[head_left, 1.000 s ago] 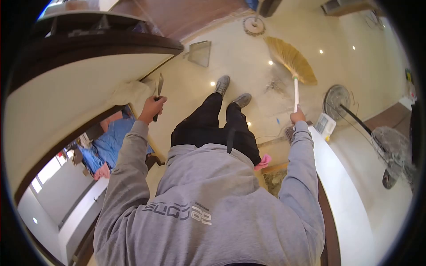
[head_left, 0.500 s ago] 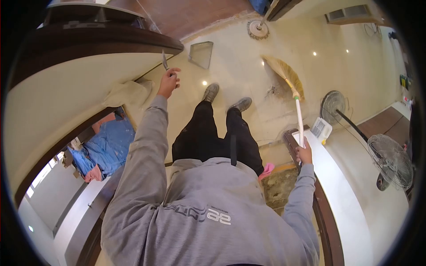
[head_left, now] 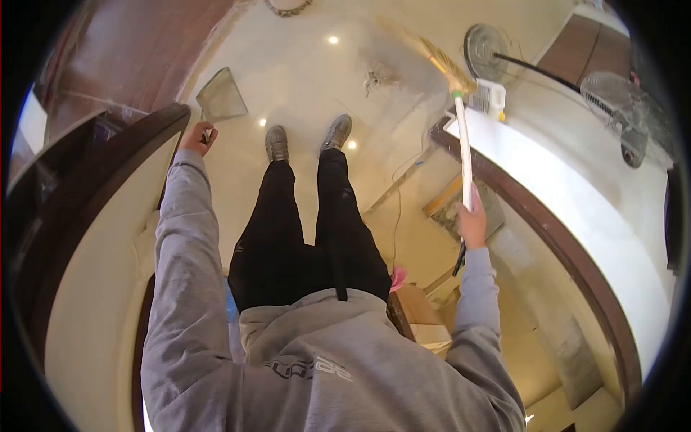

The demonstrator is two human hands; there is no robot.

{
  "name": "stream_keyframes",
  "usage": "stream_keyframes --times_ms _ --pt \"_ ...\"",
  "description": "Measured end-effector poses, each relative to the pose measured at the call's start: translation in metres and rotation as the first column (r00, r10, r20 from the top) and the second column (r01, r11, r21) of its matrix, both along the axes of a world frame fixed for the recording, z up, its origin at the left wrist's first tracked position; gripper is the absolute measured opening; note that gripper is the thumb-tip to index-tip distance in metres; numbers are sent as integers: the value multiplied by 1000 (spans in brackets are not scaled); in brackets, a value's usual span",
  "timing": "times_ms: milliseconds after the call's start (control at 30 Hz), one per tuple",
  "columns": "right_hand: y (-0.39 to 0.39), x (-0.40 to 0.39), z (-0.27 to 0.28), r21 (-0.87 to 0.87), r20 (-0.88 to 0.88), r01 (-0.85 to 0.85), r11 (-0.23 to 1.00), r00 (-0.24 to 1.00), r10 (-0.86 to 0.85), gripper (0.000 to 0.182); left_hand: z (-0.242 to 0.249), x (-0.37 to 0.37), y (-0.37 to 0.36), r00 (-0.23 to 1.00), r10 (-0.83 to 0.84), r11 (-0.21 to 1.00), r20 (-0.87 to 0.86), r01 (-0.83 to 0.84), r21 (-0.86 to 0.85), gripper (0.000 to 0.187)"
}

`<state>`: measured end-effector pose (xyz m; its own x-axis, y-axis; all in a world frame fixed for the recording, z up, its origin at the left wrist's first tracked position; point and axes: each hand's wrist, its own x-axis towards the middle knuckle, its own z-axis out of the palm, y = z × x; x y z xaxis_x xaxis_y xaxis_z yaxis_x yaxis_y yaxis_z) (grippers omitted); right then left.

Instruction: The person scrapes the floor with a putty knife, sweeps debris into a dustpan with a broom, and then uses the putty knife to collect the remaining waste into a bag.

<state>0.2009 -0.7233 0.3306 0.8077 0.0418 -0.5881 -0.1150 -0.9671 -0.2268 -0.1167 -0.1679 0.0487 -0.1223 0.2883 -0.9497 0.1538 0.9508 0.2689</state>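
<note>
I stand on a glossy cream floor, my grey shoes (head_left: pixel 306 137) below me. My left hand (head_left: pixel 196 137) reaches out to the left and is closed on the thin handle of a grey metal dustpan (head_left: pixel 219 93), which sits just beyond it by the dark wooden edge. My right hand (head_left: pixel 471 219) grips the white pole of a broom (head_left: pixel 463 144). Its straw bristles (head_left: pixel 432 50) rest on the floor far ahead, next to a small clump of dust and debris (head_left: pixel 376 75).
A curved white counter with dark trim (head_left: pixel 547 209) runs along the right, with a white container (head_left: pixel 490 99) on it. Two standing fans (head_left: pixel 619 101) are beyond it. A curved dark wooden piece (head_left: pixel 86 194) is on the left. A pink cloth (head_left: pixel 398 276) and a box (head_left: pixel 425 317) lie near my legs.
My view has swung left. My left hand has moved out to the dustpan. The broom pole now stands more upright, with the bristles further ahead.
</note>
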Motion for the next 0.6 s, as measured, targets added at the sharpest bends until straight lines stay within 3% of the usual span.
stream_keyframes --times_ms 133,233,300,367,433,500,600 --pt "-9 12 -82 89 26 55 994 998 -58 58 -11 11 -13 995 -52 999 84 52 5 15" --pt "19 27 -143 49 30 -13 999 999 11 61 23 43 -31 993 -111 994 34 111 -13 18" --pt "35 28 -194 34 -78 85 996 994 -83 68 28 55 -40 992 -118 993 42 119 -16 16" --pt "67 12 -200 -65 -191 46 997 980 -58 73 35 71 -51 991 -126 992 46 127 -27 14" --pt "78 -21 -206 -76 -188 40 996 981 -54 73 45 89 -65 987 -109 991 119 117 -62 12" --pt "67 -48 -197 -96 -175 25 995 984 -41 74 32 102 -76 990 -77 990 115 90 -111 13" --pt "39 -70 -161 -43 -307 21 999 951 -33 75 29 144 -111 980 -100 989 173 118 -94 15"
